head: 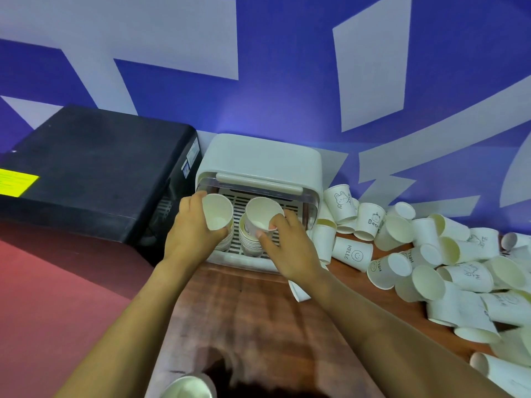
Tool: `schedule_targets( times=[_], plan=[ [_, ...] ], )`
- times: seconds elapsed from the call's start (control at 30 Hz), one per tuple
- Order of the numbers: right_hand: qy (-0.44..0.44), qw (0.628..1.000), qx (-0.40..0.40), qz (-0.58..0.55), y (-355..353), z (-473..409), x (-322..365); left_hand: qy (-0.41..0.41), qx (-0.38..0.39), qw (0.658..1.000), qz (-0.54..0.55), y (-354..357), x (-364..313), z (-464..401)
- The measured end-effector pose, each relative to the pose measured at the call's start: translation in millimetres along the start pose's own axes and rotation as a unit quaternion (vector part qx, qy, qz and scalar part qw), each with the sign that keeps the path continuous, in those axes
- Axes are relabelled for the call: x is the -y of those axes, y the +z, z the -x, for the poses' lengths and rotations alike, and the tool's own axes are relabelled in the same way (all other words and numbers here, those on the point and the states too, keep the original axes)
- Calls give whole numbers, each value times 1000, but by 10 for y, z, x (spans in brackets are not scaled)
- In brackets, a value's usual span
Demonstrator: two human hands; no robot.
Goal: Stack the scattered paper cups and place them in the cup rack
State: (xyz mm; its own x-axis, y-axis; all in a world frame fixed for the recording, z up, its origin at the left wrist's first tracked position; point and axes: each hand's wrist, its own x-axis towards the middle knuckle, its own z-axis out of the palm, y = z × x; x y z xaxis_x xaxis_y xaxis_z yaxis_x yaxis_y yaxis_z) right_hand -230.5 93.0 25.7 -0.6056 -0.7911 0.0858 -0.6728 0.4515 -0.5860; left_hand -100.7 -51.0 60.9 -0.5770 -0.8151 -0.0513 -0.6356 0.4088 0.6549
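Observation:
The white cup rack [260,160] stands at the back of the wooden table with its clear lid raised over a slatted tray. My left hand [191,229] grips a white paper cup [217,211] tilted toward me at the rack's left side, over a cup stack that is mostly hidden. My right hand [287,248] pinches the lower part of a second cup [263,214], which sits tilted on top of a stack of cups [250,242] standing in the tray.
Several loose paper cups [425,254] lie in a heap on the wooden table [258,311] to the right of the rack. A black machine [94,170] stands left of the rack. One more cup [188,387] shows at the bottom edge.

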Motion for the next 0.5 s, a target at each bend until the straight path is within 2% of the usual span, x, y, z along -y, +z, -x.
schedule_targets(
  times=[0.27, 0.4, 0.5],
  plan=[
    [-12, 1000, 21, -3, 100, 6, 3, 1, 18, 1000, -14, 38, 82, -66],
    [-8, 993, 84, 87, 140, -7, -23, 2, 47, 998, -44, 98, 158, -113],
    [12, 988, 134, 82, 123, -10, -30, -9, 86, 993, -86, 151, 212, -134]
  ],
)
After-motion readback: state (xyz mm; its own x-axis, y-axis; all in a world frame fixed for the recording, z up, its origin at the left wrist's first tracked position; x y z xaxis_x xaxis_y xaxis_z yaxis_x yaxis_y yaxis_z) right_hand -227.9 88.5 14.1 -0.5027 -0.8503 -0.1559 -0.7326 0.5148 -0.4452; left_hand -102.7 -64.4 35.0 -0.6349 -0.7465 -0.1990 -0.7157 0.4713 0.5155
